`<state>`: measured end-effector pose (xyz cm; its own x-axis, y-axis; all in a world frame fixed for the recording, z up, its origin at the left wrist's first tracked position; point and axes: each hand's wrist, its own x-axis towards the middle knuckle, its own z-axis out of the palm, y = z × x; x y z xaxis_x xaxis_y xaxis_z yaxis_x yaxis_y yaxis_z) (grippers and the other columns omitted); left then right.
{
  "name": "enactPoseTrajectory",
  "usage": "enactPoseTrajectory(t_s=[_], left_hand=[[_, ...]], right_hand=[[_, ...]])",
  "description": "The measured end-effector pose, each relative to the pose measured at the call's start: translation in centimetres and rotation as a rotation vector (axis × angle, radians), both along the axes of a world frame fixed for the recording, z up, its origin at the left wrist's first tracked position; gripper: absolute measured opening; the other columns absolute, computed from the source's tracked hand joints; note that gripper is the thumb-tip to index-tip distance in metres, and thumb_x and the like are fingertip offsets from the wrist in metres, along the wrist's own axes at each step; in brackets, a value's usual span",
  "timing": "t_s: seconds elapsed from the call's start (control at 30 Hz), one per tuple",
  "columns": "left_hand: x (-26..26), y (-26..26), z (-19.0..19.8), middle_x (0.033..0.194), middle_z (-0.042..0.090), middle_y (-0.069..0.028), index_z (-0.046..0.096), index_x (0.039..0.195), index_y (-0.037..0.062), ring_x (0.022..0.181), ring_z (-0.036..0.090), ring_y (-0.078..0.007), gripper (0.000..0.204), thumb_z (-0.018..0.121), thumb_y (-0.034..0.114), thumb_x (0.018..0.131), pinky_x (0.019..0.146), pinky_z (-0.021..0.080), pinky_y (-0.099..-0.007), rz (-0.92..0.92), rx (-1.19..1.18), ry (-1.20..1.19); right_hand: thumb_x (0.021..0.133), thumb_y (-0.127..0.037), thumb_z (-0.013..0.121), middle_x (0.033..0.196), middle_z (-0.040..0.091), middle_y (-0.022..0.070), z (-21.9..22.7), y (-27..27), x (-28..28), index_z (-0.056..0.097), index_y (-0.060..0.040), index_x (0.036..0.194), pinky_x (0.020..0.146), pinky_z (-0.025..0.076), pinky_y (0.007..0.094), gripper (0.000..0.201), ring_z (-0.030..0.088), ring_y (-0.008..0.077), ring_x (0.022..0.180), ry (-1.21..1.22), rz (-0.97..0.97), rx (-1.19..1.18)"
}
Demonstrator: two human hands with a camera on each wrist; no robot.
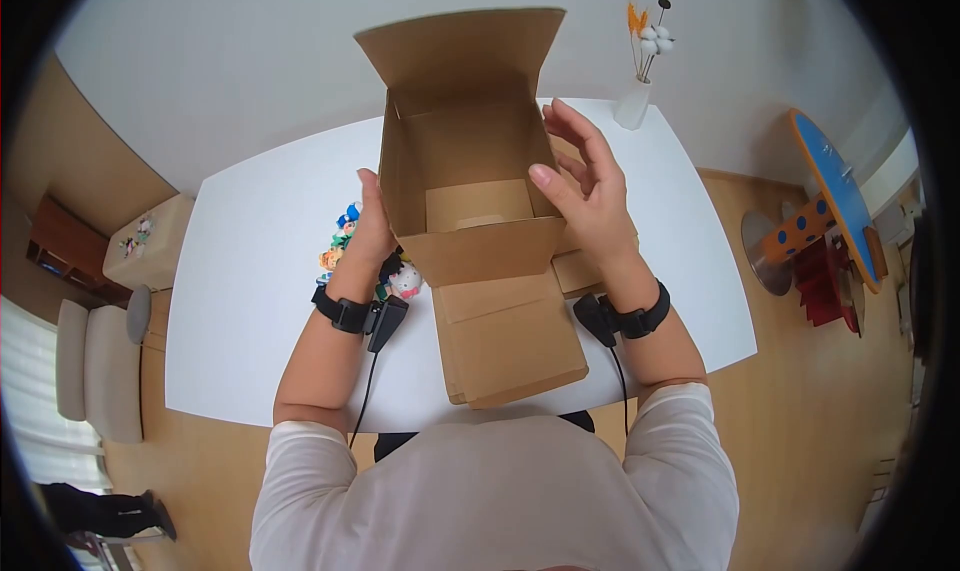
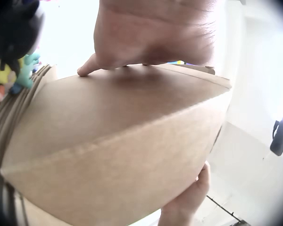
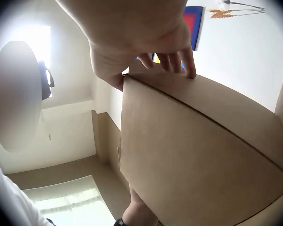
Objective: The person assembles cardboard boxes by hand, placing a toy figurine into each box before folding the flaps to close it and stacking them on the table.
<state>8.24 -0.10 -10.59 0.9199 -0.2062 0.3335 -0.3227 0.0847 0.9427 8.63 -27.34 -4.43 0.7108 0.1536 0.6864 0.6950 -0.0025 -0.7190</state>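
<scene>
Left hand [image 1: 372, 221]: flat against the outer left wall of the cardboard box [image 1: 465, 151], at 8 o'clock from the box centre. Its thumb extends straight upward and its fingers do not curl around the wall; the left wrist view shows part of them against the panel. Right hand [image 1: 592, 183]: gripping the right wall of the same box, between 3 and 4 o'clock, with thumb and fingers curved about the edge.

I hold the box between both hands above the white table [image 1: 250, 271], mouth facing me. Its rear flap [image 1: 465, 51] stands at 12 o'clock; its front flap [image 1: 480, 259] slopes toward me at 6 o'clock. I cannot tell whether the base touches anything.

Flattened cardboard [image 1: 515, 343] lies on the table between 5 and 6 o'clock, near the table edge. Small toys [image 1: 331, 259] are clustered at 8 o'clock, partly hidden behind my left forearm. At 2 o'clock, a white vase [image 1: 632, 106] carries orange dried stems [image 1: 637, 19] and cotton sprigs [image 1: 655, 39]. Each wrist bears a black strap-mounted camera [image 1: 387, 323].
</scene>
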Motion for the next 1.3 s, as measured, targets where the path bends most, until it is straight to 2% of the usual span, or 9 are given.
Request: enactPoseTrajectory(t_s=[0.2,0.4,0.5,0.53,0.67,0.77,0.9,1.13,1.3], left_hand=[[-3.3,-1.1,4.8,0.165,0.015,-0.0152,0.011,0.160,0.0072,0.153,0.014,-0.0280,0.114,0.062,0.072,0.081,0.121,0.018,-0.0408,0.151,0.070,-0.225],[-4.8,-0.1,6.6,0.162,0.022,-0.0164,0.014,0.159,0.0048,0.147,0.031,-0.0303,0.096,0.066,0.047,0.090,0.114,0.034,-0.0407,0.104,0.114,-0.189],[-4.9,2.8,7.0,0.159,0.031,-0.0168,0.021,0.158,0.0035,0.139,0.044,-0.0292,0.083,0.063,0.036,0.095,0.109,0.040,-0.0382,-0.074,0.196,-0.130],[-4.8,3.4,6.6,0.140,0.055,-0.0141,0.045,0.146,0.0023,0.116,0.060,-0.0233,0.061,0.065,0.028,0.095,0.098,0.048,-0.0340,0.005,0.214,-0.167],[-5.1,5.8,6.8,0.089,0.069,-0.0017,0.070,0.109,0.0051,0.074,0.061,-0.0152,0.028,0.076,0.018,0.086,0.068,0.052,-0.0290,0.185,0.805,0.108],[-5.0,5.6,5.4,0.091,0.069,-0.0046,0.069,0.110,0.0070,0.080,0.064,-0.0198,0.032,0.079,0.013,0.080,0.071,0.052,-0.0320,0.127,1.040,0.301],[-4.8,3.9,3.8,0.104,0.069,-0.0099,0.068,0.109,0.0079,0.096,0.066,-0.0301,0.041,0.083,0.008,0.071,0.081,0.053,-0.0388,0.107,1.178,0.154],[-5.2,1.7,2.0,0.106,0.062,-0.0094,0.066,0.106,0.0045,0.097,0.065,-0.0309,0.037,0.078,0.002,0.071,0.080,0.054,-0.0419,0.169,1.524,0.038],[-6.7,2.7,2.1,0.105,0.062,-0.0111,0.064,0.103,0.0005,0.094,0.066,-0.0315,0.028,0.074,0.003,0.077,0.078,0.055,-0.0408,0.199,1.389,-0.161]], right_hand=[[0.086,-0.010,0.069,0.107,0.062,0.0124,1.7,-0.7,-1.2,0.055,-0.0060,0.137,0.074,0.056,0.0286,0.053,0.062,0.0184,0.092,-0.102,-0.208,-0.129],[0.088,-0.003,0.059,0.084,0.055,0.0045,1.2,-2.2,-0.3,0.065,-0.0058,0.125,0.062,0.045,0.0219,0.038,0.047,0.0126,0.070,-0.166,-0.254,-0.249],[0.089,0.000,0.058,0.097,0.064,0.0020,0.9,-2.7,-0.1,0.066,-0.0035,0.124,0.064,0.044,0.0196,0.036,0.050,0.0073,0.075,-0.081,-0.206,-0.203],[0.090,0.001,0.058,0.106,0.067,0.0026,1.2,-2.7,-0.7,0.066,-0.0010,0.123,0.065,0.044,0.0190,0.034,0.053,0.0049,0.079,-0.004,-0.173,-0.187],[0.092,0.002,0.058,0.114,0.068,0.0062,1.1,-2.7,-0.4,0.065,0.0007,0.122,0.067,0.044,0.0188,0.031,0.058,0.0045,0.084,-0.007,-0.149,-0.168],[0.092,0.001,0.058,0.115,0.068,0.0062,0.9,-2.5,-0.2,0.064,0.0010,0.123,0.069,0.044,0.0188,0.032,0.058,0.0043,0.084,-0.014,-0.143,-0.146],[0.093,0.001,0.058,0.116,0.067,0.0064,0.9,-2.7,-0.1,0.064,0.0019,0.123,0.071,0.045,0.0187,0.031,0.058,0.0046,0.085,-0.002,-0.124,-0.144],[0.092,0.002,0.059,0.116,0.067,0.0058,1.1,-2.7,-0.2,0.064,0.0017,0.123,0.070,0.045,0.0175,0.031,0.057,0.0035,0.082,0.007,-0.115,-0.122],[0.092,0.001,0.060,0.095,0.064,-0.0015,1.1,-2.6,-0.5,0.066,-0.0027,0.122,0.058,0.039,0.0172,0.031,0.049,0.0005,0.068,0.078,-0.095,-0.094]])
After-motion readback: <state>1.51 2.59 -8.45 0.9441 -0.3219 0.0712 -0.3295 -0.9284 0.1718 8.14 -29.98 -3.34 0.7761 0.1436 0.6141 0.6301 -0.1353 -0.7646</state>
